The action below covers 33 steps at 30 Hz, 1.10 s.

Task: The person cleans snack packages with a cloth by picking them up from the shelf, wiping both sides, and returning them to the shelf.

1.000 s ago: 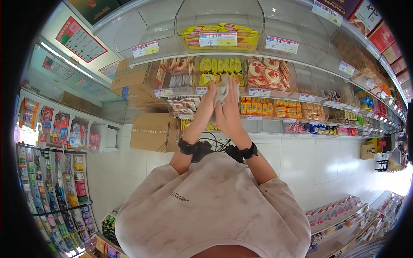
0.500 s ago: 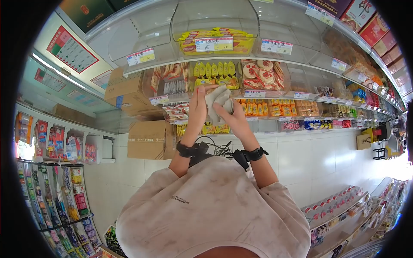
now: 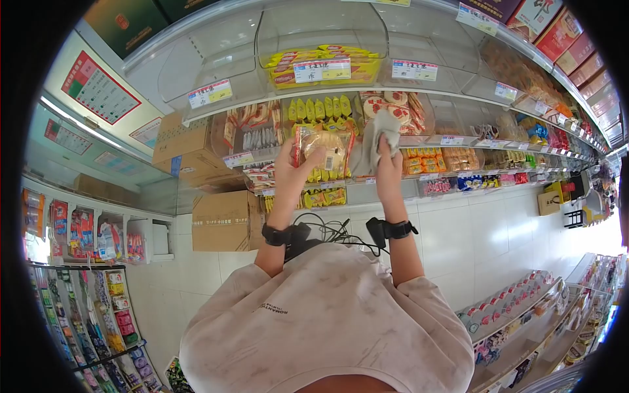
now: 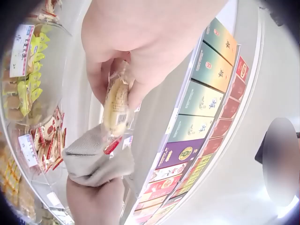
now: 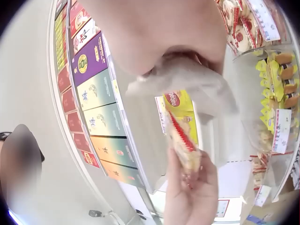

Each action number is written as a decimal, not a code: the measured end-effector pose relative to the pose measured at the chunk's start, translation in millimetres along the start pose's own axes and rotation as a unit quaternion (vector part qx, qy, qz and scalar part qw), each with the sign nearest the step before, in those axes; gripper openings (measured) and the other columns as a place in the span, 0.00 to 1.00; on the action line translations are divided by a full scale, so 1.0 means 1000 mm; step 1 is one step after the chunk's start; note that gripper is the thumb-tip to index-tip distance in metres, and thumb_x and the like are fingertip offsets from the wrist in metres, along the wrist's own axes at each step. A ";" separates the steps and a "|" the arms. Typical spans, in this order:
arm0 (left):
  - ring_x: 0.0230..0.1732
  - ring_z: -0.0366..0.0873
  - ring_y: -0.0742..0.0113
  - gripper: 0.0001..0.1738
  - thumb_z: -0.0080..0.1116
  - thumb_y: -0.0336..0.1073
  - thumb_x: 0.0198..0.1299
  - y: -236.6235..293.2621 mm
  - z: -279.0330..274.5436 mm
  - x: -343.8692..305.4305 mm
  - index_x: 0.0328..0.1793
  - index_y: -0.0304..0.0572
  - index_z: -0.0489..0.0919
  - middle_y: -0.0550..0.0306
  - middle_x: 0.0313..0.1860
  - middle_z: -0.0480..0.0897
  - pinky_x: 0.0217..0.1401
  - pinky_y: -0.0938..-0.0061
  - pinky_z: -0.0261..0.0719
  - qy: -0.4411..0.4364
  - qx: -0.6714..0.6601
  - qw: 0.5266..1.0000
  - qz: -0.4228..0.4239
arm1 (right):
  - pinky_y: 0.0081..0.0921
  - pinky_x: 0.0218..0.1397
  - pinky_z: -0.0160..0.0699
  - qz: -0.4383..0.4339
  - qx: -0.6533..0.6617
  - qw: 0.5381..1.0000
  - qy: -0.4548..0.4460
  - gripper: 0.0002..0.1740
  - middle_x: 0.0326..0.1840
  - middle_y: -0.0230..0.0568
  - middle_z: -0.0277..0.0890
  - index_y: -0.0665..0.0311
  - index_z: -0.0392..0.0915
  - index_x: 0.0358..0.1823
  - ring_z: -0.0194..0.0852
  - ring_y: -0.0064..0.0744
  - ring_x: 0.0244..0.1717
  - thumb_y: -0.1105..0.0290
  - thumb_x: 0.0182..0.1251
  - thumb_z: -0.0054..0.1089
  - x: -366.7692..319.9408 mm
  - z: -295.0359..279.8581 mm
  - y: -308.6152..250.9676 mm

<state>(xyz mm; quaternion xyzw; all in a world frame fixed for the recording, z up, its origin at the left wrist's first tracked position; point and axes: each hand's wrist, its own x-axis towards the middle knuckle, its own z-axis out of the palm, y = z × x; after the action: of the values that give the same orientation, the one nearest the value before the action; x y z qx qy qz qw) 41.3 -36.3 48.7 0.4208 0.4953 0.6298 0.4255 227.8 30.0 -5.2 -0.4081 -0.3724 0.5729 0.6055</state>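
In the head view my left hand [image 3: 293, 175] grips a clear snack packet [image 3: 333, 147] with red edges and round, pale tan pieces inside. A barcode shows on its wrapper. My right hand [image 3: 389, 175], a short way to the right, holds a crumpled grey cloth [image 3: 378, 141] that hangs over its fingers. The left wrist view has the packet [image 4: 116, 108] seen edge-on between thumb and fingers, overlapping the cloth [image 4: 96, 157]. From the right wrist, the cloth [image 5: 190, 82] hides most of the right fingertips, and the packet [image 5: 184, 140] appears beyond it.
Shelf bins in front hold yellow snack packets [image 3: 321, 108] and red-and-white cracker packets [image 3: 409, 108]. Price tags [image 3: 321, 70] line the shelf edges. Cardboard boxes [image 3: 223, 221] stand at left, and black cables [image 3: 324, 229] hang near the body. Boxed goods [image 4: 201, 101] fill a high shelf.
The hands were pressed together around the cloth; they have now parted. The right hand has carried the cloth to the right, and the packet in the left hand has come into sight.
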 end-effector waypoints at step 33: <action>0.49 0.76 0.70 0.19 0.62 0.40 0.70 -0.034 -0.075 -0.032 0.57 0.32 0.77 0.54 0.49 0.78 0.48 0.75 0.76 0.006 0.047 0.999 0.023 | 0.20 0.41 0.78 0.194 0.018 0.971 -0.137 0.24 0.51 0.40 0.80 0.70 0.72 0.61 0.80 0.19 0.45 0.56 0.77 0.58 -0.043 0.095 0.068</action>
<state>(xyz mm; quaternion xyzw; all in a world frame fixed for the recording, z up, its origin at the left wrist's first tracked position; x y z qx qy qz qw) -17.4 -81.9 0.3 0.4477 0.5170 0.6184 0.3872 111.7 -5.5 -30.2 -0.3794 -0.3545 0.7366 0.4333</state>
